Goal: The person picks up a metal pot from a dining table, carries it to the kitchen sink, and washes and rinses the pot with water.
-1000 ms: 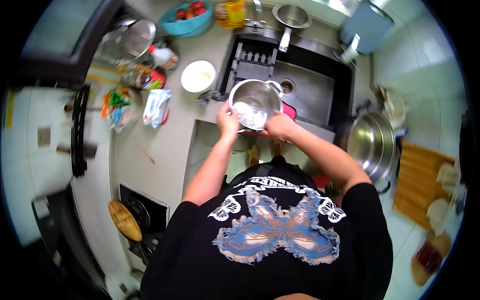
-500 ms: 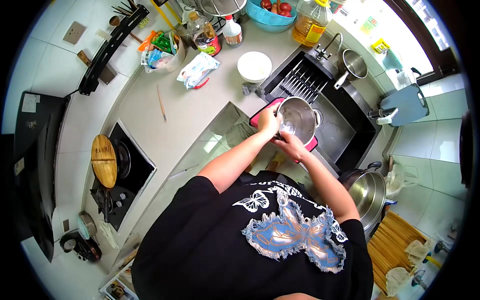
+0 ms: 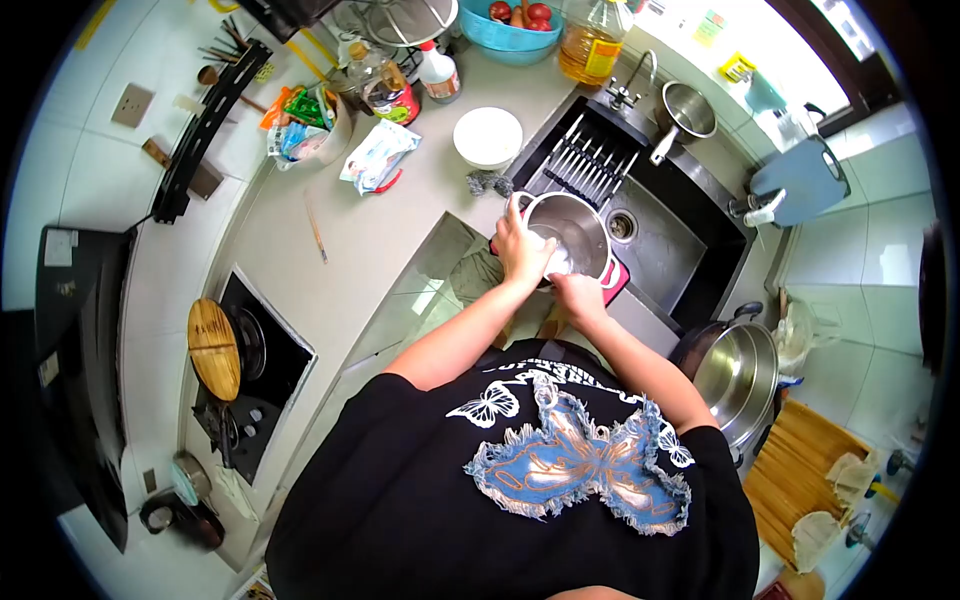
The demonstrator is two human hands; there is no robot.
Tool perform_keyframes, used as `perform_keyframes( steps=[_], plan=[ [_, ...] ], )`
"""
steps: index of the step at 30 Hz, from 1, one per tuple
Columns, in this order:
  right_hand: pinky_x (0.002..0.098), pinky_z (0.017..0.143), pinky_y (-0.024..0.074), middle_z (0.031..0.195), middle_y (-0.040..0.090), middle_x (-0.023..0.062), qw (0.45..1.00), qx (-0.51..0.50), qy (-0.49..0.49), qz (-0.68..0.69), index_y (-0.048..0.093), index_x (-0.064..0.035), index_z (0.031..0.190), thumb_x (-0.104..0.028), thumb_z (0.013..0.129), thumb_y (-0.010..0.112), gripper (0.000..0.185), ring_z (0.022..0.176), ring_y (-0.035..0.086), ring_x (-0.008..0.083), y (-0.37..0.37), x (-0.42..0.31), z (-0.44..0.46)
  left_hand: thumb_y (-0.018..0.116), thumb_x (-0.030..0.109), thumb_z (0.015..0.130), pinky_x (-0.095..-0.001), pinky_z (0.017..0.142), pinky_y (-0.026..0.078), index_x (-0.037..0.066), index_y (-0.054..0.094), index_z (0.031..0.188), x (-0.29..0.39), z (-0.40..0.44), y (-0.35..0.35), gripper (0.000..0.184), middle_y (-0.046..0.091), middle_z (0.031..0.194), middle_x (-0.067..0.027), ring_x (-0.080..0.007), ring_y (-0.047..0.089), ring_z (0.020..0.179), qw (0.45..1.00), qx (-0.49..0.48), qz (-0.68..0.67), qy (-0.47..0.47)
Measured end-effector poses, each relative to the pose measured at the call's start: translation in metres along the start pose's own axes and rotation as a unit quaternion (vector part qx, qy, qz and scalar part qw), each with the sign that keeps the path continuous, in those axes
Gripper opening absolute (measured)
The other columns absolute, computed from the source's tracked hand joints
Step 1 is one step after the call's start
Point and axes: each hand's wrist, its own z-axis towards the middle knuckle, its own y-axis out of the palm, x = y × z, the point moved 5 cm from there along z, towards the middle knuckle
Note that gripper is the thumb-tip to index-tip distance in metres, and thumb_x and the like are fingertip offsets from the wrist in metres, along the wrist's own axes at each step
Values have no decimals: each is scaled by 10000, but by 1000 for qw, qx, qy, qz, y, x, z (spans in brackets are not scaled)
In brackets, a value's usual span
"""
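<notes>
Denim in a butterfly shape point(image 3: 585, 460) covers the front of the person's black shirt point(image 3: 400, 480), on the near side of the sink point(image 3: 668, 250). Both hands meet at a metal pot point(image 3: 580, 220) held over the sink's near edge, tilted with its mouth turned up toward the person. The left hand point(image 3: 520, 250) has its grip closed on the pot's side, thumb over the rim. The right hand point(image 3: 580, 298) is curled at the pot's near rim; its fingertips are partly hidden, so how far that grip is closed cannot be told. Something white point(image 3: 560, 262) shows inside the pot by the fingers, too blurred to name. Under the pot, a red pad point(image 3: 620, 282) shows at the sink's near edge.

Right of the sink and nearer the person is a large steel pot point(image 3: 738, 380). Well to the sink's left, a round wooden lid point(image 3: 213, 350) stands at the cooktop point(image 3: 250, 440). Just left of the sink, a dark scrubber point(image 3: 490, 184) and a white bowl point(image 3: 488, 138) rest on the surface point(image 3: 400, 215), with a wipes packet point(image 3: 380, 152) farther left. A slatted rack point(image 3: 590, 160) sits in the sink's left part. Beyond the sink are a small saucepan point(image 3: 688, 110), an oil jug point(image 3: 592, 50) and a blue basin point(image 3: 510, 42).
</notes>
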Motion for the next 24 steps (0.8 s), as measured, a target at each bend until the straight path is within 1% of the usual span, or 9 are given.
perform_keyframes(
  steps=[6,7,11,14,17,19,20,23,24],
  plan=[
    [508,645,494,781,658,194,991,61,63,105,671,-124,913,-136,794,556,166,719,645,392,-5,-17,9,759,136,684,-459,1128,231,-21,137,1482,-32,-29,19,1023,313,1455,-288,-416,297,1356,990,41,-81,-109],
    [514,662,489,799,654,203,987,58,86,122,660,-126,947,-123,808,538,185,751,640,407,-8,-18,13,725,251,736,-436,1117,262,-26,150,1479,-48,-32,26,979,333,1442,-293,-409,331,1342,979,7,-40,-200],
    [489,772,489,905,659,213,962,24,-13,271,616,-112,1069,-179,860,534,235,865,630,400,-3,-12,11,606,202,752,-415,899,449,9,386,1297,-82,-19,52,619,522,1214,-196,-317,527,1087,928,-37,-231,-290],
    [452,864,499,1017,676,158,971,-224,-71,38,630,-126,1131,-349,852,600,359,939,647,334,-10,19,5,574,252,746,-406,897,435,8,435,1231,-79,-6,42,560,542,1170,-185,-312,530,1069,915,-111,-217,-322],
    [404,1034,376,1012,687,140,965,-182,-170,-76,660,-94,1116,-494,866,566,481,1056,620,267,-22,59,7,582,296,730,-401,968,389,20,429,1306,-55,-2,31,657,534,1245,-186,-324,515,1141,928,-152,-190,-283],
    [381,1052,349,1034,683,155,948,-274,-120,-110,650,-45,1133,-543,880,524,572,1128,583,269,-25,40,11,586,320,741,-390,1001,374,49,367,1409,-57,-2,35,753,515,1298,-186,-321,498,1188,934,-124,-186,-280],
    [377,1048,347,1050,681,157,946,-277,-84,147,657,-35,1113,-548,884,511,581,1136,577,276,-17,30,12,576,315,764,-368,1033,357,63,304,1467,-58,-1,36,794,488,1356,-178,-301,473,1238,935,-131,-177,-278],
    [406,973,409,1032,689,162,848,-194,-29,493,691,-21,984,-474,894,496,502,1069,608,326,-13,28,22,556,280,792,-361,1050,346,59,309,1464,-47,5,34,749,466,1394,-158,-276,457,1266,936,-140,-200,-254],
    [409,946,441,1036,688,165,926,-275,-20,260,693,-43,990,-404,898,506,417,1050,616,336,-8,38,27,538,239,807,-350,1064,332,66,298,1474,-53,8,39,729,452,1420,-130,-253,440,1288,920,-172,-235,-263]
  ],
)
